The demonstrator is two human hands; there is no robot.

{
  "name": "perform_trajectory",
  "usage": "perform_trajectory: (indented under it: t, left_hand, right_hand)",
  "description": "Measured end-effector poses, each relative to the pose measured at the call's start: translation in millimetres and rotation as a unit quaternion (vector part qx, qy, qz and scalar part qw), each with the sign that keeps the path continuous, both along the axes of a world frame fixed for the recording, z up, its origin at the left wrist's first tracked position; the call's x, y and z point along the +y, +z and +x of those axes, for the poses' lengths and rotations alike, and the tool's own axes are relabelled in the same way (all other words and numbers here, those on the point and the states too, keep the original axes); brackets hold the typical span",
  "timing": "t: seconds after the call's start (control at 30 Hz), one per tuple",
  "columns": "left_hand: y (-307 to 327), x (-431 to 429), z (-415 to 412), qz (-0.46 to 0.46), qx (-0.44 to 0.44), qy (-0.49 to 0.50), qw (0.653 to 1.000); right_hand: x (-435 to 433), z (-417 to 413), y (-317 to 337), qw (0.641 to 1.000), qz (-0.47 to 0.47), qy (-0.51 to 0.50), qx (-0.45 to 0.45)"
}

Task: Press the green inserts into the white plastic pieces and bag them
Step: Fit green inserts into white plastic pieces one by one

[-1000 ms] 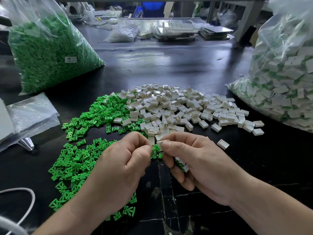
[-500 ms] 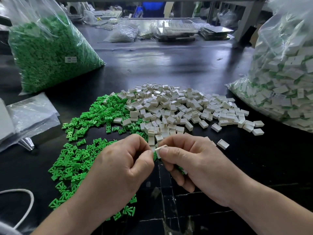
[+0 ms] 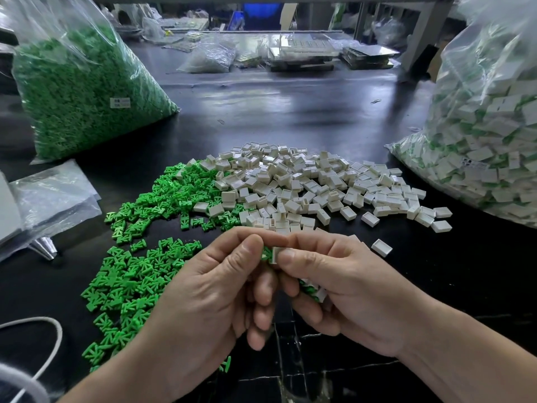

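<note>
My left hand point(image 3: 209, 289) pinches a green insert point(image 3: 266, 253) between thumb and forefinger. My right hand point(image 3: 345, 283) pinches a white plastic piece point(image 3: 276, 253) right against it, and the insert's end meets the piece's opening. Under my right hand's curled fingers sit more assembled white and green pieces point(image 3: 313, 290). A heap of loose green inserts point(image 3: 139, 257) lies to the left on the black table point(image 3: 290, 112). A heap of loose white pieces point(image 3: 305, 187) lies behind my hands. At the right stands a clear bag of assembled pieces point(image 3: 488, 126).
A large clear bag of green inserts point(image 3: 81, 91) stands at the back left. Flat empty plastic bags point(image 3: 49, 196) lie at the left edge. A white cable point(image 3: 37, 344) curls at the bottom left. Trays and bags point(image 3: 305, 53) crowd the far side.
Both hands have stayed together above the table's front. The green insert and the white piece now sit closer, with the insert's end at the piece's opening.
</note>
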State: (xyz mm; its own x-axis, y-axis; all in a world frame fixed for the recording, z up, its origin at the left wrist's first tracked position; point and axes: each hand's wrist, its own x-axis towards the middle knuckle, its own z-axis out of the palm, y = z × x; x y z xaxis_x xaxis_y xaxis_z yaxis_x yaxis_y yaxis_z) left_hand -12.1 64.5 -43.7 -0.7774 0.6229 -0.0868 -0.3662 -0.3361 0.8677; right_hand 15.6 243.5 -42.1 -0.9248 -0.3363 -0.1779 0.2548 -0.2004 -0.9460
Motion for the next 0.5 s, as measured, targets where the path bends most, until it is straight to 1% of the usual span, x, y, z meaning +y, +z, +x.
perform_trajectory:
  t: [0.13, 0.33, 0.43, 0.5]
  left_hand:
    - [-2.0, -1.0, -0.6, 0.028, -0.031, -0.012, 0.999]
    - [-3.5, 7.8, 3.5, 0.025, -0.026, 0.046, 0.998]
    - [-3.5, 9.6, 5.8, 0.055, -0.021, 0.053, 0.997]
    - [-3.7, 8.2, 5.9, 0.088, -0.016, 0.03, 0.996]
  right_hand:
    - [-1.1, -0.1, 0.0, 1.0, -0.019, 0.01, -0.011]
    - [-4.7, 0.1, 0.0, 0.999, -0.03, -0.006, -0.019]
    - [-6.5, 0.7, 0.6, 0.999, -0.038, -0.012, -0.006]
    - [-8.0, 2.0, 3.2, 0.999, -0.038, -0.013, 0.014]
